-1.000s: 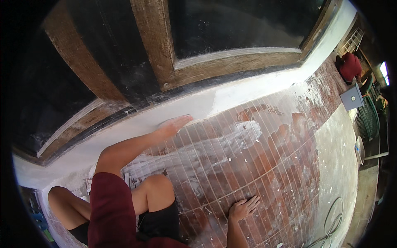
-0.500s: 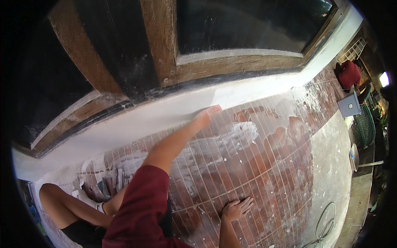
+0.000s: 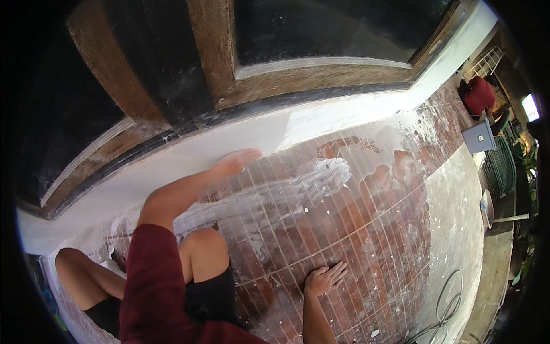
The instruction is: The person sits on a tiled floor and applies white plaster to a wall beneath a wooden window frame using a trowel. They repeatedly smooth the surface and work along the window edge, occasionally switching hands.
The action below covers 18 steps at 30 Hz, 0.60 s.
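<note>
My left hand (image 3: pixel 239 160) is at the foot of the low white wall (image 3: pixel 269 135), its arm stretched out. Its fingers are blurred, and whether anything lies under them is hidden. Farther right, the wall's grey-white surface changes to a brighter white. My right hand (image 3: pixel 325 279) rests palm down on the reddish-brown tiled floor (image 3: pixel 355 241), fingers stretched out and holding nothing. White powder smears (image 3: pixel 332 172) coat the tiles between my hands and the wall.
Wooden frames with dark panes (image 3: pixel 321 34) stand above the wall. My bent knees (image 3: pixel 206 252) are at lower left. A coiled hose (image 3: pixel 450 309) lies on concrete at right. Beyond are a grey box (image 3: pixel 479 137), green netting (image 3: pixel 499 166), a ladder (image 3: pixel 486 62) and a crouching person in red (image 3: pixel 479 96).
My left hand has slid left along the base of the wall, and its elbow has drawn back. My right hand stays on the floor. More of my knee shows as the view shifts slightly.
</note>
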Tool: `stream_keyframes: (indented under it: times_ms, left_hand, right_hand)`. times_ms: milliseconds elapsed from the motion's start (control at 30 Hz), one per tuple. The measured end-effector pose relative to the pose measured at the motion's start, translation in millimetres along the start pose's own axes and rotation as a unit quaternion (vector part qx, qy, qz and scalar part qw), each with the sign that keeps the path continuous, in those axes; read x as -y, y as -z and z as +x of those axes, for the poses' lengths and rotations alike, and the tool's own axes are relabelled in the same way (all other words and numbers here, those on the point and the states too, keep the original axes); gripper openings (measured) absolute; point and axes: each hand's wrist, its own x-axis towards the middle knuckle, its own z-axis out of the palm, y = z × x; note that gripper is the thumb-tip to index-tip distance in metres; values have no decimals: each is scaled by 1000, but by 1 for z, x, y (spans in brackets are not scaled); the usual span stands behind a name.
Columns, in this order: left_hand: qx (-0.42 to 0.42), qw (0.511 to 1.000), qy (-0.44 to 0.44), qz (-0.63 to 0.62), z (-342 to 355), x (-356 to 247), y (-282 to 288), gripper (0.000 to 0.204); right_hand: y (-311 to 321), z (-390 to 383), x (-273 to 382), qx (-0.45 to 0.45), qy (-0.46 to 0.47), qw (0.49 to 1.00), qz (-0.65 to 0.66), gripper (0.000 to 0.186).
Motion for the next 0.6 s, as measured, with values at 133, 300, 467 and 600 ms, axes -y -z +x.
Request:
stream_keyframes:
  times_ms: [133, 300, 467, 600]
  left_hand:
    - [50, 993, -31, 103, 75, -6, 14, 67]
    - [16, 978, -14, 209, 154, -4, 69, 55]
    - [132, 954, -49, 265, 130, 3, 113, 51]
    - [177, 943, -88, 268, 60, 2, 115, 54]
  right_hand:
    - [0, 0, 1, -1, -1, 1000, 0, 57]
    - [-1, 0, 1, -9, -12, 1000, 4, 57]
    - [0, -1, 2, -22, 4, 1000, -5, 56]
    - [-3, -3, 0, -14, 4, 1000, -26, 56]
